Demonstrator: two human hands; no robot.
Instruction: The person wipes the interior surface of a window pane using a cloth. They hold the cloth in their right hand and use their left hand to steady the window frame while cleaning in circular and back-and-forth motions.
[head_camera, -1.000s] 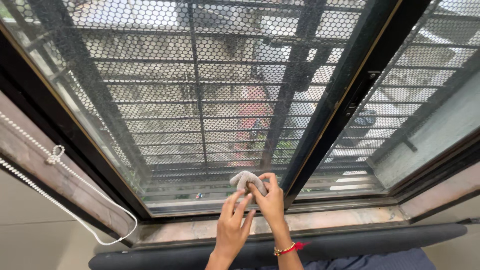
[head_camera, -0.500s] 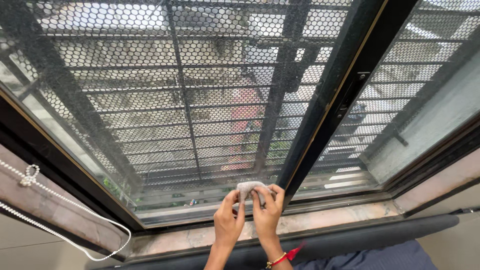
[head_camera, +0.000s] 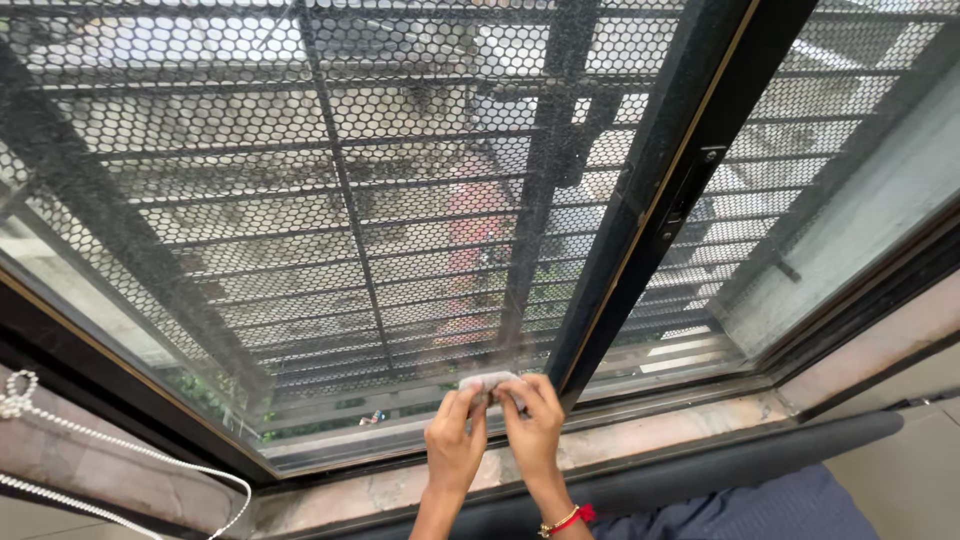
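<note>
A small grey cloth (head_camera: 487, 382) is bunched between both of my hands, low against the glass of the window pane (head_camera: 330, 230). My left hand (head_camera: 455, 445) pinches its left end and my right hand (head_camera: 531, 432) pinches its right end; fingers hide most of it. A red and gold bracelet (head_camera: 565, 520) circles my right wrist. The hands are just left of the black middle window frame (head_camera: 660, 190).
Honeycomb mesh and horizontal bars lie behind the glass. A stone sill (head_camera: 660, 432) runs below the window. A white beaded cord (head_camera: 120, 448) hangs at the lower left. A dark padded edge (head_camera: 760, 455) and blue fabric (head_camera: 760, 510) lie under my arms.
My left hand has come up to grip the cloth with the right. Both hands have squeezed it smaller and lowered it to the bottom of the pane. The view has shifted right.
</note>
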